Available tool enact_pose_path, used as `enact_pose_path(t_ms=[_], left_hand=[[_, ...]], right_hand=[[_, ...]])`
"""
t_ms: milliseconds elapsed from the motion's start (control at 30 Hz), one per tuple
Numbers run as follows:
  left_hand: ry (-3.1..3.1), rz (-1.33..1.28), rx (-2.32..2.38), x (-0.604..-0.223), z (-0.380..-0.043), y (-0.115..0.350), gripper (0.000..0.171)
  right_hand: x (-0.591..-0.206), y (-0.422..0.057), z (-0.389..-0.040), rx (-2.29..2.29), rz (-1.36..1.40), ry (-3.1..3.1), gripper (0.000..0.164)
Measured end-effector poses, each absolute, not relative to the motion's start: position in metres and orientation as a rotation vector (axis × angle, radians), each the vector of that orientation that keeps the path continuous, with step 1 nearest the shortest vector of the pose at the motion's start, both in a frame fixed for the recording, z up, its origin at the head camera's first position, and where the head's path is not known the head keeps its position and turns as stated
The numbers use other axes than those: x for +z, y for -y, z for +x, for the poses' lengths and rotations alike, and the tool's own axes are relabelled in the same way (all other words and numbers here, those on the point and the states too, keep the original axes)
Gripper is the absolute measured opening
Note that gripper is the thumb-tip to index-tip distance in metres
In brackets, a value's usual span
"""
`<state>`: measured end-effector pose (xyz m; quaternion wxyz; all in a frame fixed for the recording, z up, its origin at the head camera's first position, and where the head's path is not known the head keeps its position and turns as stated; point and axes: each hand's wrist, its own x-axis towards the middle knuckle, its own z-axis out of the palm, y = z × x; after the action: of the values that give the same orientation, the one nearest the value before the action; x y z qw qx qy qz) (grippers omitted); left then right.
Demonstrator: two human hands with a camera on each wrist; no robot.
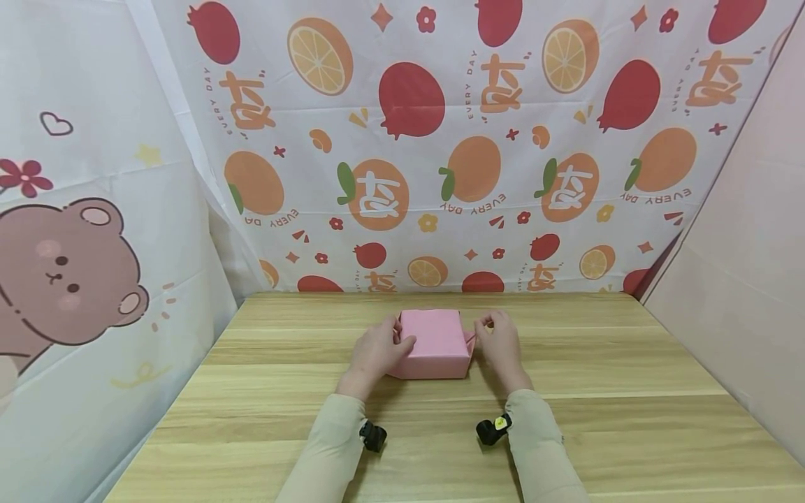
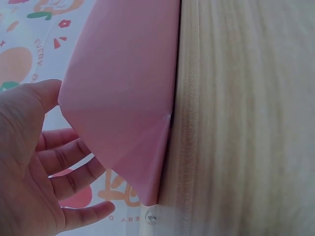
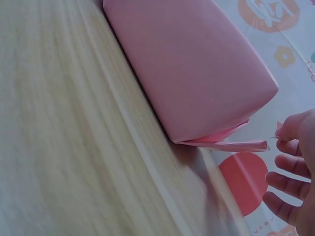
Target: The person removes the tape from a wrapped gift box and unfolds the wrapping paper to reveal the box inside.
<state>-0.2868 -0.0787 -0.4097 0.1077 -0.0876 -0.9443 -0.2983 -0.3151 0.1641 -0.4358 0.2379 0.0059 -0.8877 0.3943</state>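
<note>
A box wrapped in pink paper [image 1: 432, 334] lies on the wooden table. My left hand [image 1: 379, 347] holds its left side, thumb at the top edge and fingers around the end; in the left wrist view a folded paper end flap [image 2: 140, 174] slopes down to a point beside those fingers. Off the box's right end, thumb and forefinger of my right hand [image 1: 499, 342] pinch a small whitish, clear piece that looks like tape [image 3: 274, 138]. Right by it, the loose right end flap [image 3: 241, 146] sticks out from the box.
The wooden table [image 1: 283, 419] runs up to a fruit-printed cloth [image 1: 411, 101] behind the box. A bear-printed cloth [image 1: 69, 272] hangs at the left, and a pale panel [image 1: 742, 244] stands at the right. A small clear shiny bit [image 2: 150, 216] shows near the left flap's tip.
</note>
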Motion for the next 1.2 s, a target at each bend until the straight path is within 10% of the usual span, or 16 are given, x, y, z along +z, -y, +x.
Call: enact_pose_path(t_ms=[1200], left_hand=[[2.772, -0.209, -0.978, -0.410, -0.286, 0.056, 0.030]], right_hand=[[-0.431, -0.156, -0.319, 1.303, 0.160, 2.570, 0.044]])
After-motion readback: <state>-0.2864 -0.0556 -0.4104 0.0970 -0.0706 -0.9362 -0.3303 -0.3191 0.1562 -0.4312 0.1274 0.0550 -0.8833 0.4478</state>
